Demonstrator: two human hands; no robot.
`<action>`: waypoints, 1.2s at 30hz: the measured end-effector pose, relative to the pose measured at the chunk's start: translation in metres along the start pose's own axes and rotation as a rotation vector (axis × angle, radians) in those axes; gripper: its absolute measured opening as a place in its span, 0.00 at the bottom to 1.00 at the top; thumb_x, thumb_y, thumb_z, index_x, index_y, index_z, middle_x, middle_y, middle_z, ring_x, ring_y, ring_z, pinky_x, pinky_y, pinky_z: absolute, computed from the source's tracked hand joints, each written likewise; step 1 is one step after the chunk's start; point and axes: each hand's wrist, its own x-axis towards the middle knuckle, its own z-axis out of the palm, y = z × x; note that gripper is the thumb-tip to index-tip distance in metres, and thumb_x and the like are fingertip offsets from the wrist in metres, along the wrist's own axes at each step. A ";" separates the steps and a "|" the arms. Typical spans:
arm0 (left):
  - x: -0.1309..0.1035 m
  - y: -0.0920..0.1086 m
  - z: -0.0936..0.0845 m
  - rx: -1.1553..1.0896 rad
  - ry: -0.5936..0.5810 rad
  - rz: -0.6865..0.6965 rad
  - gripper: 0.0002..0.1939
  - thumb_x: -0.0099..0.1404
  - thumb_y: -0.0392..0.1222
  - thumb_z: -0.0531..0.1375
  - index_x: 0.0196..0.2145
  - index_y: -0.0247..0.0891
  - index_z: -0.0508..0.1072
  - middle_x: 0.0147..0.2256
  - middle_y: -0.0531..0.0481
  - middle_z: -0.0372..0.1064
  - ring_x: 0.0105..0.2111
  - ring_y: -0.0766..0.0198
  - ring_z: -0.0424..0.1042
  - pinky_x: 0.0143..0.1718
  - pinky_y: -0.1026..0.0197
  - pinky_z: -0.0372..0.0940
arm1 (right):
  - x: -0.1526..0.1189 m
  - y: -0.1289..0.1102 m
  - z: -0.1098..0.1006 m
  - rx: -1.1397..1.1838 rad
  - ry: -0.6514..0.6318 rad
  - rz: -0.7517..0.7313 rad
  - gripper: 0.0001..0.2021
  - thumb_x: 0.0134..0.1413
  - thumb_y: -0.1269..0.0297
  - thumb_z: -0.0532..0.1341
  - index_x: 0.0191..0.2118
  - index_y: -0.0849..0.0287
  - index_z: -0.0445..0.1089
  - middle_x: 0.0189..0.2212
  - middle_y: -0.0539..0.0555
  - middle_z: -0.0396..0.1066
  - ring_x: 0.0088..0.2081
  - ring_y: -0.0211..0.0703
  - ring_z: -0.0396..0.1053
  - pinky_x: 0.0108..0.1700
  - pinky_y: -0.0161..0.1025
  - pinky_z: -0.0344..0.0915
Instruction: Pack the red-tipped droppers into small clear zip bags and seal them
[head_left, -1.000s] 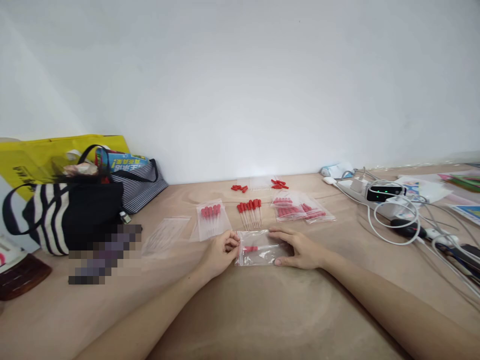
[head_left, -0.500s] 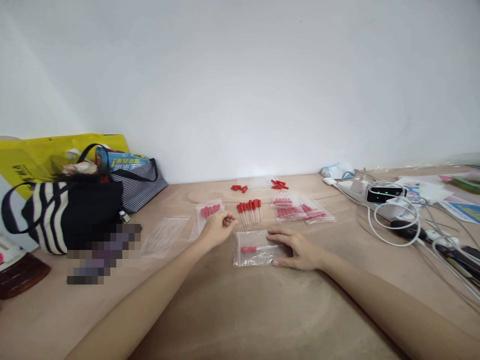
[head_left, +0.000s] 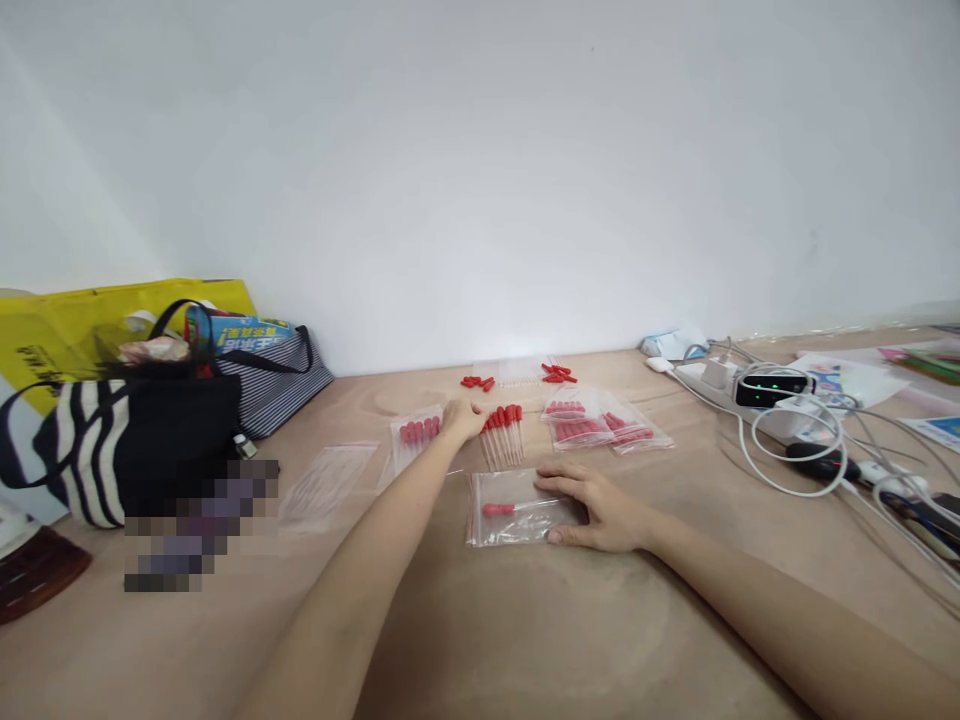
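Note:
My left hand [head_left: 463,420] reaches to the left end of a row of droppers [head_left: 504,435] with red bulbs and thin clear stems. Its fingertips are beside the nearest bulbs, mostly hidden, so their grip does not show. Nearer me lies a clear zip bag [head_left: 491,530] with a single red-bulbed dropper [head_left: 501,509] on or inside it; I cannot tell which. My right hand [head_left: 596,508] rests on the bag's right part, thumb and fingers spread apart. Left of the row, a bag of droppers [head_left: 420,432] lies partly behind my left wrist.
Filled dropper bags [head_left: 585,425] overlap right of the row. Loose red bulbs [head_left: 477,383] and more red pieces [head_left: 559,373] lie near the wall. A bag of clear stems [head_left: 330,485] is at left. Fabric bags [head_left: 172,430] stand far left; a power strip with cables [head_left: 772,390] lies right.
My left hand has moved forward and slightly right, from in front of the bagged droppers to the row's left end. My right hand stays on the zip bag. The view has shifted slightly.

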 end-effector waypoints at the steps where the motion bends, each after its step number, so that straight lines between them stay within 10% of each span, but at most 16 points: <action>1: 0.001 0.000 0.001 -0.010 0.005 -0.002 0.09 0.48 0.35 0.59 0.13 0.35 0.67 0.18 0.50 0.66 0.28 0.60 0.68 0.31 0.63 0.58 | 0.000 0.000 0.000 0.000 0.001 0.000 0.32 0.43 0.46 0.58 0.53 0.61 0.59 0.53 0.62 0.56 0.54 0.52 0.54 0.53 0.50 0.54; 9: -0.006 0.002 -0.018 -0.262 0.085 -0.006 0.03 0.53 0.36 0.55 0.26 0.33 0.68 0.23 0.50 0.67 0.26 0.66 0.67 0.28 0.66 0.60 | 0.000 0.001 0.001 -0.003 0.006 -0.002 0.33 0.43 0.46 0.58 0.53 0.60 0.59 0.53 0.63 0.56 0.53 0.52 0.55 0.53 0.50 0.54; 17: -0.091 -0.043 -0.068 -0.689 0.217 0.097 0.17 0.54 0.50 0.54 0.36 0.34 0.62 0.23 0.55 0.61 0.22 0.70 0.63 0.23 0.68 0.61 | 0.000 -0.002 -0.001 -0.008 0.015 -0.011 0.31 0.44 0.47 0.58 0.52 0.60 0.60 0.52 0.62 0.57 0.53 0.52 0.55 0.53 0.50 0.54; 27: -0.124 -0.055 -0.052 -0.814 0.276 0.000 0.21 0.49 0.54 0.58 0.34 0.35 0.61 0.26 0.54 0.64 0.25 0.68 0.67 0.28 0.63 0.66 | 0.000 -0.003 -0.002 -0.020 -0.005 -0.008 0.32 0.44 0.46 0.57 0.53 0.61 0.59 0.53 0.62 0.56 0.54 0.51 0.55 0.53 0.49 0.54; 36: -0.144 -0.042 -0.053 -0.650 -0.027 -0.005 0.15 0.49 0.48 0.60 0.31 0.35 0.65 0.28 0.51 0.69 0.30 0.64 0.71 0.35 0.61 0.65 | 0.000 -0.002 -0.001 -0.011 0.011 -0.015 0.31 0.44 0.47 0.58 0.52 0.60 0.59 0.53 0.62 0.56 0.54 0.52 0.55 0.53 0.50 0.54</action>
